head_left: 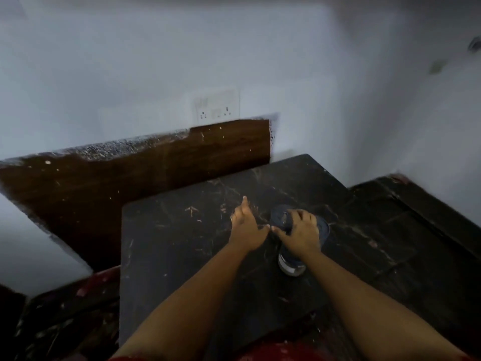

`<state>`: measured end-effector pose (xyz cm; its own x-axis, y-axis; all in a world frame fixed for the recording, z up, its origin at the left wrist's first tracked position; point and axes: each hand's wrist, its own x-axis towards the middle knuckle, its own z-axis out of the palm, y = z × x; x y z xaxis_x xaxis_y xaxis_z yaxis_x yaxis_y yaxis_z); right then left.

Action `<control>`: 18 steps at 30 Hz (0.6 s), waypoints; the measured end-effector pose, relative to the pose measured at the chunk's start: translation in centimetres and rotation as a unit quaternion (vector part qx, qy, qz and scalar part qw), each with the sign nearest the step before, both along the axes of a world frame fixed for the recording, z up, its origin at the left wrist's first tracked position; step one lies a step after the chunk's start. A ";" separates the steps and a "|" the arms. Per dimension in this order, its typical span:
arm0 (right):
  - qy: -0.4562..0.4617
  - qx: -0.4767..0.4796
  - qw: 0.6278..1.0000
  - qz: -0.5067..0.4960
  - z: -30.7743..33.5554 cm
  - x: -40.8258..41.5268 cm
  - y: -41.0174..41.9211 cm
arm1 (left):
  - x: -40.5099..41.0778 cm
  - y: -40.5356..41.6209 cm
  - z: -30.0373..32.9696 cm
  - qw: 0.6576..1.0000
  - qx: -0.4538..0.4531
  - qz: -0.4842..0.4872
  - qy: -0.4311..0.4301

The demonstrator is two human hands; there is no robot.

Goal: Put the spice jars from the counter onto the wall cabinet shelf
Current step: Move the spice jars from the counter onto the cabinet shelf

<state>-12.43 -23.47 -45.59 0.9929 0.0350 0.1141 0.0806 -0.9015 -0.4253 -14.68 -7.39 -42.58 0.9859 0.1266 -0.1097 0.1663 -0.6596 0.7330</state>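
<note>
- Two bare forearms are seen entering from the bottom edge, over a dark marbled counter (182, 256).
- The right hand (302, 235) is laid over the blue lids of the spice jars (291, 264), fingers curled in a grasp; a clear jar base is seen below the wrist. The jar count cannot be told.
- The left hand (246, 226) is released, fingers extended, just beside the jars, thumb near the right thumb.
- No label is legible.
- A brown board (130, 178) is leaned against the wall, below a socket plate (216, 108).
</note>
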 end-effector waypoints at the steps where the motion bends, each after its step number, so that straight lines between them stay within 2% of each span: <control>1: 0.004 -0.011 1.000 -0.020 -0.9 -0.9 -0.2 | -0.5 0.0 -0.6 1.000 0.000 -0.005 0.011; 4: 0.004 -0.031 0.996 -0.079 -3.1 -3.1 -0.7 | -1.5 0.3 -1.6 0.999 0.006 -0.023 0.029; 8: 0.043 -0.086 0.993 -0.066 -4.7 -4.4 -1.0 | -1.9 0.6 -2.3 0.999 0.008 -0.021 0.042; 12: 0.068 -0.014 0.996 -0.056 -5.4 -5.2 -1.0 | -2.5 0.3 -3.6 0.998 -0.024 -0.012 0.055; 15: 0.035 0.045 0.997 -0.044 -5.1 -5.5 -0.9 | -2.9 0.1 -4.4 0.980 -0.178 0.071 0.060; 17: 0.003 0.163 0.984 -0.078 -3.9 -5.7 -0.2 | -2.9 0.5 -4.0 0.928 -0.317 0.171 0.096; 18: -0.009 0.246 0.964 -0.097 -3.3 -5.7 0.2 | -2.8 0.8 -4.0 0.887 -0.384 0.216 0.139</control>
